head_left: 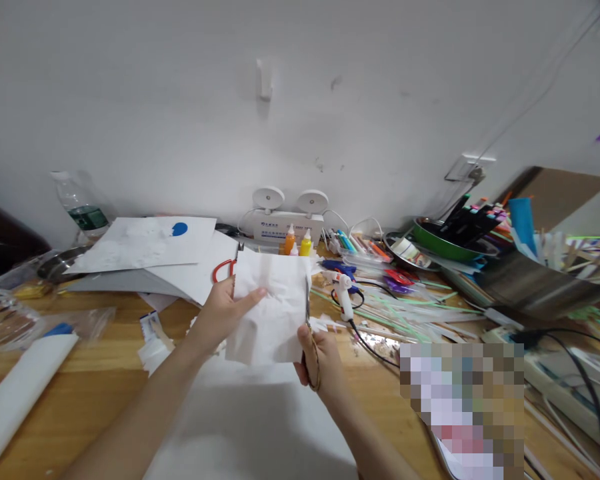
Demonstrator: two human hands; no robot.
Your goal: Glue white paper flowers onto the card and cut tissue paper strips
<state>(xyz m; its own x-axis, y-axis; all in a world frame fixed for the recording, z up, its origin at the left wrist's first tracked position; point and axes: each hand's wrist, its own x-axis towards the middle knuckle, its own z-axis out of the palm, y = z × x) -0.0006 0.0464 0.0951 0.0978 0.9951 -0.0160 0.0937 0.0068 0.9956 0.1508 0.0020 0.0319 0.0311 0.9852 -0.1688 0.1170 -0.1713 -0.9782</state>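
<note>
My left hand [223, 308] pinches the left side of a white sheet of paper [270, 320], its thumb lying across the front. My right hand [323, 360] is closed round the handles of a pair of scissors [314, 370]. The scissor blades point up along the sheet's right edge, where a narrow strip of paper stands off beside them. Below both hands lies a larger white sheet [255, 427] on the wooden table. Red-handled scissors [223, 270] show just behind my left hand, partly hidden by the paper.
White sheets [145, 243] are stacked at the left near a plastic bottle [83, 207]. A white glue gun [344, 297] with a black cord lies at the right. Orange and yellow paint bottles [305, 244] stand behind the paper. A power strip [555, 373] and a green bowl [445, 243] are further right.
</note>
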